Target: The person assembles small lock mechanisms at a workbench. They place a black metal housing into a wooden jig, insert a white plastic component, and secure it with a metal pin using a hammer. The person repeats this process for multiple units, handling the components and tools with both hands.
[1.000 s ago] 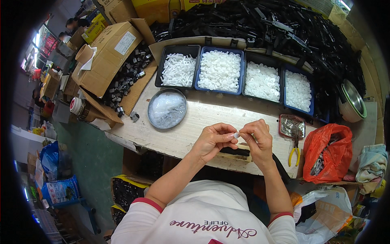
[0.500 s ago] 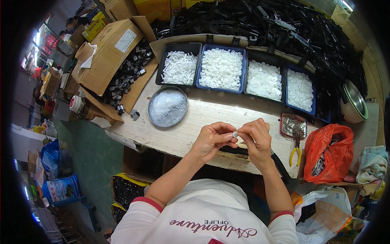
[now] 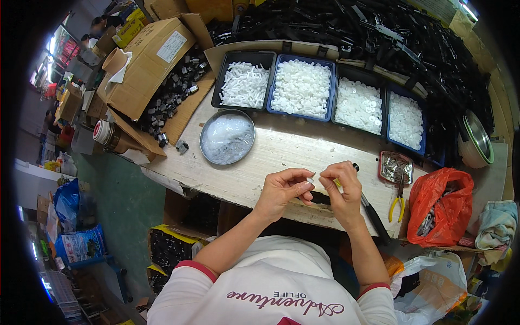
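Note:
My left hand (image 3: 283, 194) is closed in a pinch on a small white plastic piece (image 3: 310, 180), held just above the near edge of the table. Close beside it is my right hand (image 3: 343, 189), its thumb and fingertips pressed together; whatever they hold, if anything, is too small to make out. A narrow gap shows between the two hands. Behind and below the right hand lies a black bar-shaped part (image 3: 375, 219), partly covered by that hand. Farther off to the left stands a round metal dish (image 3: 203, 142) with a whitish, glossy, grease-like mass.
Four trays line the back: a black tray (image 3: 216, 80) of white sticks, then others with small white parts. On the right are a red box of metal pins (image 3: 395, 167), yellow-handled pliers (image 3: 397, 210) and a red plastic bag (image 3: 440, 203). A cardboard box (image 3: 149, 67) stands left.
My hands have come slightly apart, opening a gap between the fingertips. The white piece stays with the left hand. More of the black bar shows beside the right hand.

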Action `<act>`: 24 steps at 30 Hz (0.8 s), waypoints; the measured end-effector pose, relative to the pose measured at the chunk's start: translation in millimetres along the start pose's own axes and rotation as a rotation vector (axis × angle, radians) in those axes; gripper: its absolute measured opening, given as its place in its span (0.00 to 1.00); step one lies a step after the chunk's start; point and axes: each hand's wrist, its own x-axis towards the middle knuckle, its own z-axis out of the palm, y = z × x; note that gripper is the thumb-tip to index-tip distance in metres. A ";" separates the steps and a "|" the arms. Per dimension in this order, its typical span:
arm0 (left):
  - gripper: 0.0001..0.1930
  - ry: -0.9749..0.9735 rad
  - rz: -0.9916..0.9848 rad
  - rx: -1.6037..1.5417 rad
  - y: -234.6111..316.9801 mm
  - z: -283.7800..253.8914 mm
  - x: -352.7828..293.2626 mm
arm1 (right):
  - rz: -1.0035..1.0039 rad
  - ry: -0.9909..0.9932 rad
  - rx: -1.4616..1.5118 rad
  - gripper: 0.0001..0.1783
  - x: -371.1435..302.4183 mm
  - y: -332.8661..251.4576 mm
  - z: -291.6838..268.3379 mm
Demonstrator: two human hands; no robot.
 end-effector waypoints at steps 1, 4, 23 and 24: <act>0.13 -0.005 0.002 -0.034 -0.6 -1.0 -0.4 | -0.027 -0.017 -0.003 0.05 -0.8 -1.1 1.1; 0.14 -0.027 -0.007 -0.033 0.8 2.5 -1.7 | -0.026 -0.072 0.022 0.04 -2.5 -1.4 5.1; 0.10 0.038 0.089 0.013 -7.1 -1.2 -7.7 | -0.045 -0.022 0.004 0.05 -9.7 -3.3 16.9; 0.10 0.035 0.113 0.039 -8.1 -0.9 -7.4 | -0.029 -0.025 0.010 0.05 -9.3 -2.8 18.0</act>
